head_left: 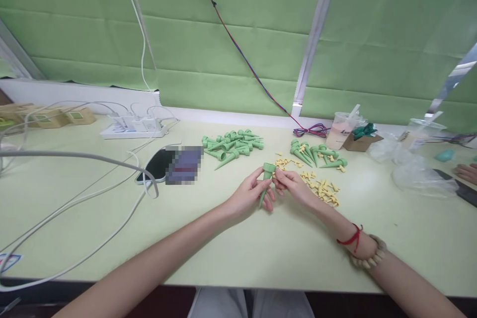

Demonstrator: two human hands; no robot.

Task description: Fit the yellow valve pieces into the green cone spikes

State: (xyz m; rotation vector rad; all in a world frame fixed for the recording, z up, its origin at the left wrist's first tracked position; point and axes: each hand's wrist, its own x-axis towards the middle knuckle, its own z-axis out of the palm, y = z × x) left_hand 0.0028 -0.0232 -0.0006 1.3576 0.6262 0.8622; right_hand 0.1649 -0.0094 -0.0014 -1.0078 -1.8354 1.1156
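Observation:
My left hand (248,194) grips a green plastic cone spike (266,179) with its wide end up and its tip pointing down. My right hand (292,184) pinches a small yellow clip (275,175) against the spike's wide end. A pile of green spikes (234,145) lies beyond my left hand. A smaller group of green spikes (316,154) lies beyond my right hand. Loose yellow clips (323,189) are scattered just right of my right hand.
A phone (158,165) lies left of the hands, amid white and grey cables (93,159). A power strip (134,129) sits at the back left. A drink cup (341,130), a brown box (360,141) and clear plastic bags (417,169) stand at the right. Another person's hand (467,173) rests at the far right.

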